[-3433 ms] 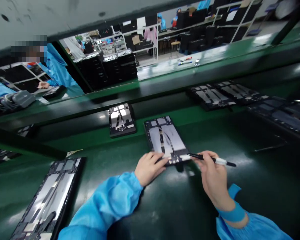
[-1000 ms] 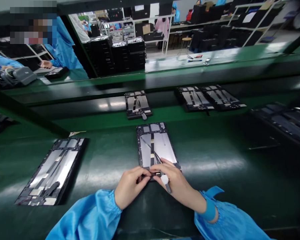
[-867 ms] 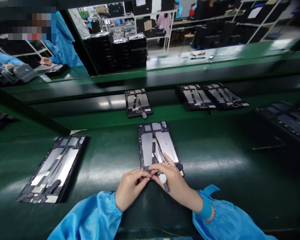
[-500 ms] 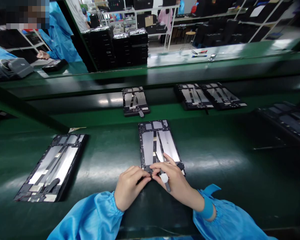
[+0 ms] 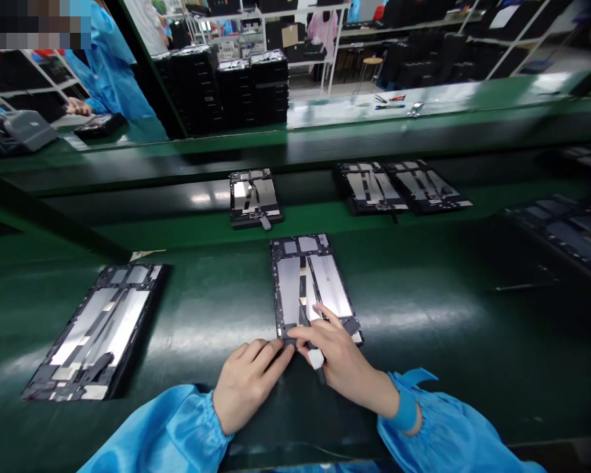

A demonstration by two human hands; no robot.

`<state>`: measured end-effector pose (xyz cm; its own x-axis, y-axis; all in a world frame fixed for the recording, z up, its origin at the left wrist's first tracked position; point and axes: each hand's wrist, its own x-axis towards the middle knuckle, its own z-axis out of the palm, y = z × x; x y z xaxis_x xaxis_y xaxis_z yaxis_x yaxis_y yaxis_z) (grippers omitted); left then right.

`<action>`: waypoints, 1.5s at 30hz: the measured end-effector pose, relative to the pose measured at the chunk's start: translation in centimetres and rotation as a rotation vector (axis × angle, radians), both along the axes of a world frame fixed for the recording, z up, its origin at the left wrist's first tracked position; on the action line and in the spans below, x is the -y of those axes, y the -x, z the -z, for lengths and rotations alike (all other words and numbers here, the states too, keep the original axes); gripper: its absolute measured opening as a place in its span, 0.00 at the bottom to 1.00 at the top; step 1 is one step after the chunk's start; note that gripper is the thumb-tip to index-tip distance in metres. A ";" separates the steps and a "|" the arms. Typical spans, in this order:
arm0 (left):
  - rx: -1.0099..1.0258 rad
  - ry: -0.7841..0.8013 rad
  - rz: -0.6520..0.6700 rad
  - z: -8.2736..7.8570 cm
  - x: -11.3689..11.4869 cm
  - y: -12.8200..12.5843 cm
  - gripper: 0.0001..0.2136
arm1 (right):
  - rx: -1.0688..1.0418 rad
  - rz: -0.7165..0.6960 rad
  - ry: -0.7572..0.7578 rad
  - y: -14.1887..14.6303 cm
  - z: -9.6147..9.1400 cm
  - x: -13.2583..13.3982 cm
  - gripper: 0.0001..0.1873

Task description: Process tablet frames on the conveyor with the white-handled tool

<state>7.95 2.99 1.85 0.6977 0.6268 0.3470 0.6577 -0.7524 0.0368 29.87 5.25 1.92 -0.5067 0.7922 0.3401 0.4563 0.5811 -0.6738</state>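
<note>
An opened tablet, its silver battery area and dark flex cables exposed, lies in front of me on the dark green surface. My left hand is at its near left corner, thumb and fingers closed against the bottom edge. Over the near end of the tablet is my right hand. It grips a slim dark tool with a white band, whose exact kind I cannot tell. The right thumb and index finger meet near the bottom edge, and whatever lies between those fingertips is hidden.
Another opened tablet lies to the left. Beyond, on the line, are a single tablet and a pair. Dark devices sit at right. A green post slants in at left. A co-worker's blue sleeve shows behind.
My left fingers have shifted slightly left and lie flatter along the tablet's edge. The tool in my right hand has tilted and moved a little left. The whole view has shifted slightly.
</note>
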 end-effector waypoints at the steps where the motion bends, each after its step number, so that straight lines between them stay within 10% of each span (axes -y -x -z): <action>1: 0.004 -0.008 0.010 0.1 0.0 0.3 0.16 | -0.012 -0.004 0.007 -0.1 0.0 0.0 0.24; 15: 0.002 0.017 0.051 0.6 -0.5 0.2 0.16 | -0.109 0.040 0.045 -1.0 -0.4 0.1 0.20; 27: 0.084 0.113 -0.009 1.5 -0.2 -0.3 0.14 | -0.356 0.200 0.640 -2.0 -0.1 2.5 0.09; 45: 0.122 0.102 0.004 1.6 -0.3 -0.3 0.15 | -0.223 0.324 0.490 -3.2 -0.3 2.1 0.08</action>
<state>8.27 3.26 0.22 0.6565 0.6607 0.3640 0.6410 -0.7430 0.1925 33.04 3.13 2.19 -0.1733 0.9844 -0.0316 0.3748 0.0362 -0.9264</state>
